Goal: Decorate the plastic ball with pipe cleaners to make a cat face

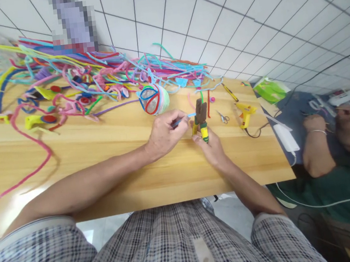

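Wooden table (134, 191) beside a white-tiled wall (240, 36).
The left hand (165, 134) pinches a blue strip (191, 115), perhaps pipe cleaner; the right hand (212, 148) curls fingers around yellow-and-green-handled pliers (201, 110).

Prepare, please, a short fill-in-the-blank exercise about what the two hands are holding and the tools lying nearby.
1. The left hand holds a thin strip coloured light ____.
2. The right hand holds pliers whose handles are green and ____.
3. From the wearer's view, the glue gun is to the ____ of the scissors.

Missing words: blue; yellow; right.
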{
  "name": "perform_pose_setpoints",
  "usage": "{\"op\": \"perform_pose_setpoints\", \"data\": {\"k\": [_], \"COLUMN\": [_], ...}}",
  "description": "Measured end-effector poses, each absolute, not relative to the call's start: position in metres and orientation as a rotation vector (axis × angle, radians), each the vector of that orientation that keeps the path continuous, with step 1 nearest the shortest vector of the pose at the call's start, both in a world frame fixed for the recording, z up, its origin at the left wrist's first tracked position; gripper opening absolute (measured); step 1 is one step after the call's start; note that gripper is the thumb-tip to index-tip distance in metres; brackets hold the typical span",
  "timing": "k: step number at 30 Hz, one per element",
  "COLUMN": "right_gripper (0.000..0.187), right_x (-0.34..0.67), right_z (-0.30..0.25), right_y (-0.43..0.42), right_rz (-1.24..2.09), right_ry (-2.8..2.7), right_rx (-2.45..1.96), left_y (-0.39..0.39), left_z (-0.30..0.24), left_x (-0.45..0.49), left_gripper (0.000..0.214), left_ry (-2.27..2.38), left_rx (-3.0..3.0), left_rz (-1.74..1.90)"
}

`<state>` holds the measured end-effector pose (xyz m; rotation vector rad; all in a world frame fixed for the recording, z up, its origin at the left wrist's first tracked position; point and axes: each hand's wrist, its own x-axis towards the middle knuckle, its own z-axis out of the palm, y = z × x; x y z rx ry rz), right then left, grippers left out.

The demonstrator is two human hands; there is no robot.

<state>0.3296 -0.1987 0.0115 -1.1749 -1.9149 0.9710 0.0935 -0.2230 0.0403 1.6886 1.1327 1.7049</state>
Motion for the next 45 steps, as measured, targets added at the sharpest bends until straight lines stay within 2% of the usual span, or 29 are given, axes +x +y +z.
{"op": "perform_pose_setpoints", "data": {"k": [4,7,15,28,45], "right_gripper": [0.023,0.018,0.030,0.056,0.031], "right_x": [0.326,0.325,0.327,0.334,0.336], "right_z": [0.010,0.009,0.005,0.006,-0.010], "right_y": [-0.200,-0.199,-0.200,-0.197,-0.192], "right_rz": [0.794,0.757,0.759,0.554,0.199], "right_ry": [-2.031,-2.049,-2.037,-2.194,-2.266], "right_rx": [-1.168,-1.148,-1.131,-1.138,-1.209], "left_y": [-0.224,-0.223,-0.223,-0.223,-0.221], "left_z": [0.043,0.042,0.042,0.040,0.035], "left_x": [0.093,0.093,0.092,0.086,0.084], "left_gripper": [0.018,0.019,0.021,0.021,0.023], "left_ry": [1.123,1.133,1.105,1.185,1.184], "left_rx": [1.755,1.807,1.939,2.061,2.127], "left_rz": [1.735,1.741,1.781,1.505,1.401]}}
